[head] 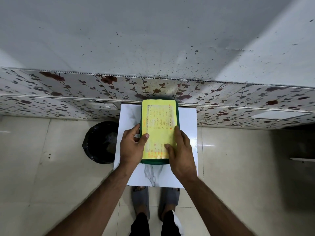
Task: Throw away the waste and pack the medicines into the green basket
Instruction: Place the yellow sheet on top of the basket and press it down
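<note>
Covering the green basket, a yellow sheet hides its contents.

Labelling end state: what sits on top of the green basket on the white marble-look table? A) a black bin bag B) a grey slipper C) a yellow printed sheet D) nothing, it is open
C: a yellow printed sheet lies flat over the green basket and hides its inside, with the left hand and right hand resting on it.

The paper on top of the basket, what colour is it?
Yellow paper, with handwriting, clearest in the head view.
</note>
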